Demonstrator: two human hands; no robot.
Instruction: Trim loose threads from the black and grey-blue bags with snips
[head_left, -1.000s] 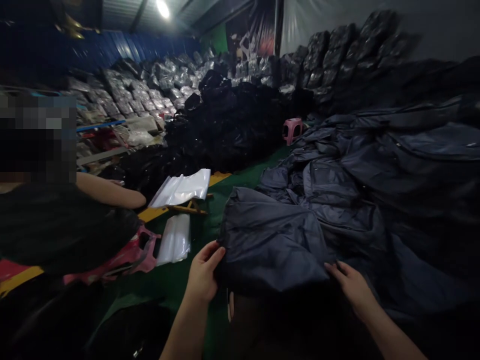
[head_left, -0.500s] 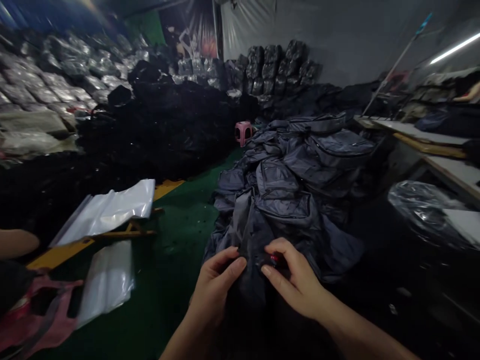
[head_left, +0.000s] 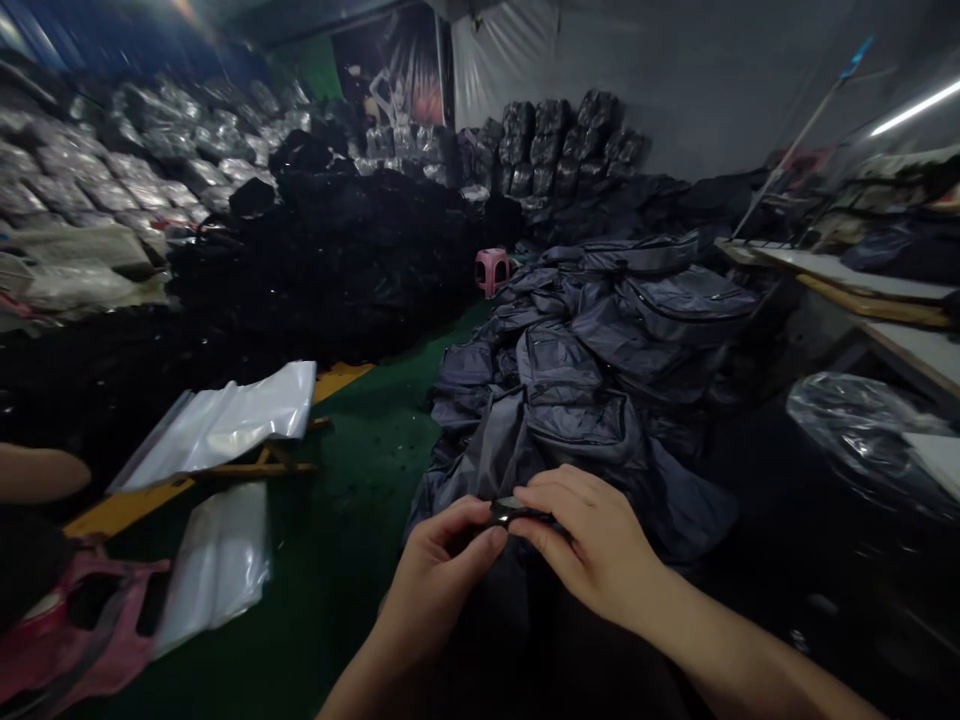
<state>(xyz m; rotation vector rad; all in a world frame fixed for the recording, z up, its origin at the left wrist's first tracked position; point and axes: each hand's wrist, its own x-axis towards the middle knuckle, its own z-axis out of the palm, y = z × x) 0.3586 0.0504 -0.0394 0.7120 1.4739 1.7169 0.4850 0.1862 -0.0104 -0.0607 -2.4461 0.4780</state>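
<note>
My left hand (head_left: 442, 565) is closed, its thumb and forefinger pinching dark fabric near the bottom middle. Beside it my right hand (head_left: 589, 540) is closed around a small dark tool with a shiny blade-like part (head_left: 506, 510), whose tip meets the left fingertips. What kind of tool it is cannot be made out clearly. Just beyond both hands lies a long heap of dark blue-grey bags (head_left: 574, 400) with zippers, the nearest one running down under my hands.
Clear plastic sheets (head_left: 255, 410) lie on a yellow bench at left, above a pink stool (head_left: 112, 620). Another person's arm (head_left: 41, 474) shows at the left edge. Farther off stands a small pink stool (head_left: 492, 270). Worktables (head_left: 840, 270) line the right.
My right hand has moved left to meet my left hand, and the dark tool now shows between their fingertips. The view has shifted slightly.
</note>
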